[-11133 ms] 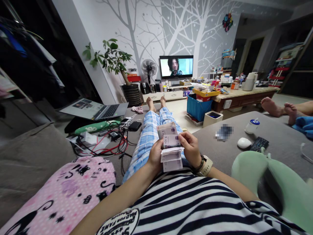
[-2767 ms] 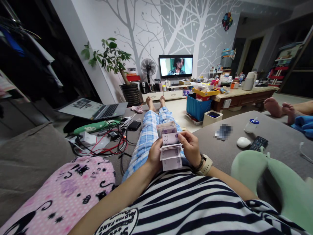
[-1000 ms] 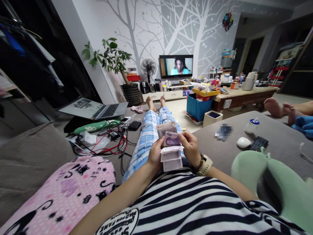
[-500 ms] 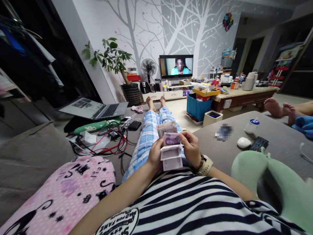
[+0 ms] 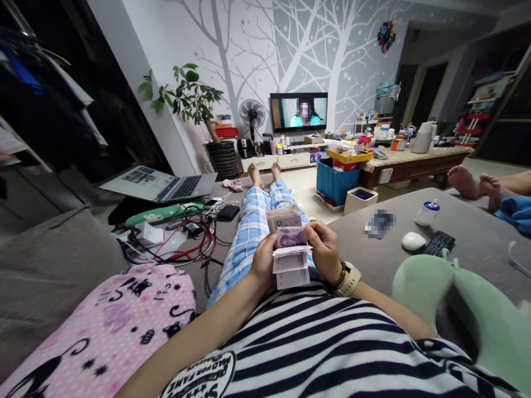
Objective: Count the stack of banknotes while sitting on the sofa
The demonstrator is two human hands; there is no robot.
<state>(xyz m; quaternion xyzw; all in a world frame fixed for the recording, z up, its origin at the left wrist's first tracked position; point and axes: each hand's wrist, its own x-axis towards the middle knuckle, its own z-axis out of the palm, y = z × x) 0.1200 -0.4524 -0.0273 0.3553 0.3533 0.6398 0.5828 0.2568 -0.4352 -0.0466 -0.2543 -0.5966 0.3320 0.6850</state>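
Banknotes [image 5: 291, 237] are held by left fingers [image 5: 270, 243] and right fingers [image 5: 313, 236].

The banknotes [image 5: 291, 237] are between my left hand [image 5: 264, 260] and right hand [image 5: 324, 252], above my legs [image 5: 252, 221]. On the sofa [image 5: 367, 260], cables [image 5: 203, 232] lie to my left, with the laptop [image 5: 186, 188] beyond them. To my right are the mouse [image 5: 414, 241], the keyboard [image 5: 440, 244] beside it, the jar [image 5: 426, 214] behind both and the neck pillow [image 5: 418, 282] nearer me. Ahead, the fan [image 5: 252, 114] stands between the plant [image 5: 199, 102] and the television [image 5: 298, 111]. The jug [image 5: 422, 139] is on the table [image 5: 409, 169], ahead right, among smaller things [image 5: 385, 132] I can't quite make out.
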